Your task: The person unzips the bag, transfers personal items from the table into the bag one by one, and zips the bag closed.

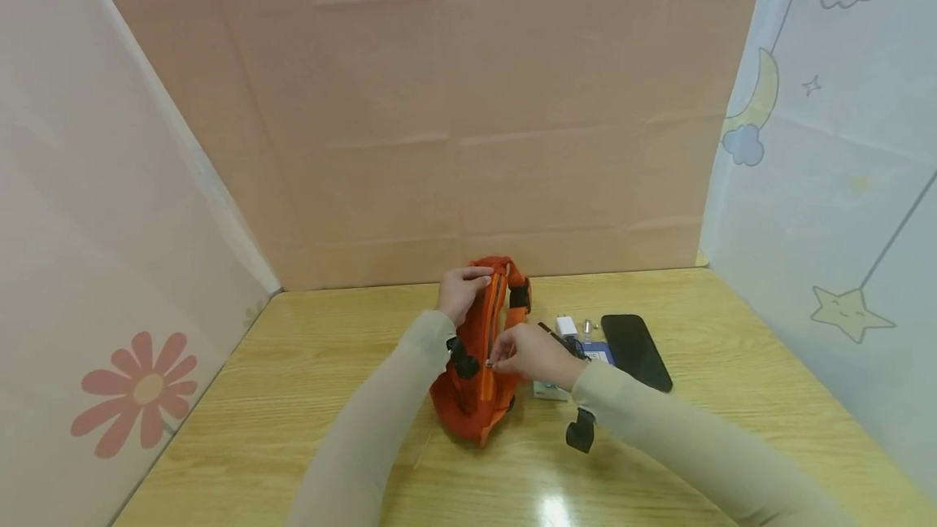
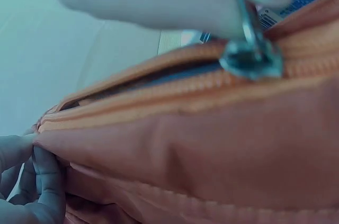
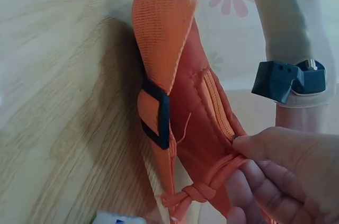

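Observation:
An orange waist bag (image 1: 459, 417) lies lengthwise on the table, its zipper running away from me. My left hand (image 1: 461, 295) grips the far end of the bag; in the left wrist view its fingers (image 2: 47, 181) pinch the fabric by the zipper's end. Nearer to me, my right hand (image 1: 538, 354) pinches the zipper's metal pull, and the slider (image 2: 254, 60) shows below its fingers. Between slider and left hand the zipper gapes, with something blue inside. The strap (image 3: 164, 38) with its black buckle (image 3: 156, 115) hangs along the bag's right side.
Right of the bag lie a black phone (image 1: 637, 352), a white charger plug (image 1: 566, 326), a blue packet (image 1: 600, 352), a dark pen-like stick (image 1: 552, 333) and a pale box (image 1: 551, 392). Small items sit beside the plug. Fabric walls stand behind and on both sides.

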{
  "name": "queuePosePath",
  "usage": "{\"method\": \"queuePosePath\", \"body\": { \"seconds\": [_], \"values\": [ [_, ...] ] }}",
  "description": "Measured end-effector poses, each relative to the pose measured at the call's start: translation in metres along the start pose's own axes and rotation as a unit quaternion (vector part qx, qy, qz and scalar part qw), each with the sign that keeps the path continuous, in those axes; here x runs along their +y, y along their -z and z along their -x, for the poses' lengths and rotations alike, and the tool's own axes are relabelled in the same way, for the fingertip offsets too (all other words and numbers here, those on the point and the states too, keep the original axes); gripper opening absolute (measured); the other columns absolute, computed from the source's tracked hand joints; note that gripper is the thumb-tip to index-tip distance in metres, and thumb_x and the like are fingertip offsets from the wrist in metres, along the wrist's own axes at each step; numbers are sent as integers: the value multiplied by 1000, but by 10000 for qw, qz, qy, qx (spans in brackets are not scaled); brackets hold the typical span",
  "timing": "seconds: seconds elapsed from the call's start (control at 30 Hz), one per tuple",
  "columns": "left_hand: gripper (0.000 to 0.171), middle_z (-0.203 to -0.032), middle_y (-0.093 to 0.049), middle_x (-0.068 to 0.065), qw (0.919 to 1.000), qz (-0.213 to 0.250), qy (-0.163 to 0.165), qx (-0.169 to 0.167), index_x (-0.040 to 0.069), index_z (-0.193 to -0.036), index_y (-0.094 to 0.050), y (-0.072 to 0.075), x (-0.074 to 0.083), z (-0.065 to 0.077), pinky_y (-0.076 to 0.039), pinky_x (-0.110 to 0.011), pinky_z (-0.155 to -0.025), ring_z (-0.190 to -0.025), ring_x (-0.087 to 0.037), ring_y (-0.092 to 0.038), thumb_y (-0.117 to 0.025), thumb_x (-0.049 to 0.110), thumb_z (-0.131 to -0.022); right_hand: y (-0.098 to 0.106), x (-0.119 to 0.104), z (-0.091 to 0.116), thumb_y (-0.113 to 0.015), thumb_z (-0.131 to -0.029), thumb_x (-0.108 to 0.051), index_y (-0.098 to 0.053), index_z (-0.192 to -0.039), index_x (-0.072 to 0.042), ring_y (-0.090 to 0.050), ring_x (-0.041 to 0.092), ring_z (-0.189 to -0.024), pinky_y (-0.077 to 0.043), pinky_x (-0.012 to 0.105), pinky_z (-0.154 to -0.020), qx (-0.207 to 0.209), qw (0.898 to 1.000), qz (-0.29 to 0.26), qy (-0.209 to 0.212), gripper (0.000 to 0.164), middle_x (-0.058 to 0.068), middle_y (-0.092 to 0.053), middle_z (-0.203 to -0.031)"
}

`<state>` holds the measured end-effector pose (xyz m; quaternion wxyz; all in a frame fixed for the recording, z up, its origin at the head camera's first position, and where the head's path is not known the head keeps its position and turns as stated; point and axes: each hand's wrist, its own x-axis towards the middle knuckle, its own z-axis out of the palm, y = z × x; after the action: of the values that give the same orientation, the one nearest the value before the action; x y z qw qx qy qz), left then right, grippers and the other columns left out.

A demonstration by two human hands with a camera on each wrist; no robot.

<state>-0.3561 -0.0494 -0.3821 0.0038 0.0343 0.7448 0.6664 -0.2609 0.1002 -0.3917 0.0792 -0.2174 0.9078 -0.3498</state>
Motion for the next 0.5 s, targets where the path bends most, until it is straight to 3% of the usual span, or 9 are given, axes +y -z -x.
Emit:
{"method": "queuePosePath", "body": {
  "seconds": [0.1, 0.37, 0.5],
  "values": [
    [21, -120, -65, -10, 10000, 67, -20, 59, 8, -111, -74, 1, -1, -1, -53, -34, -85, -97, -21, -65, -63, 8, -93, -2, 2, 4, -75, -83, -12, -71, -73, -18, -55, 8, -62, -45, 27, -58, 25, 9999, 119, 78, 12, -11, -67, -75],
    [20, -119, -66, -11, 9989, 119, -207, 395, 5, -109, -74, 6, -5, -8, -52, -40, -88, -95, -20, -63, -64, 6, -92, -12, 8, 22, -74, -80, -7, -71, -72, -17, -52, 4, -56, -44, 24, -54, -399, 9981, 78, 460, 14, -10, -62, -67],
    [21, -119, -65, -10, 9988, 175, -172, 417, 5, -110, -73, 8, -4, -7, -51, -40, -90, -98, -22, -63, -64, 5, -92, -8, 12, 28, -73, -80, -6, -70, -72, -17, -54, 6, -59, -45, 25, -56, -389, 9984, 96, 395, 14, -10, -63, -68]
  ]
}}
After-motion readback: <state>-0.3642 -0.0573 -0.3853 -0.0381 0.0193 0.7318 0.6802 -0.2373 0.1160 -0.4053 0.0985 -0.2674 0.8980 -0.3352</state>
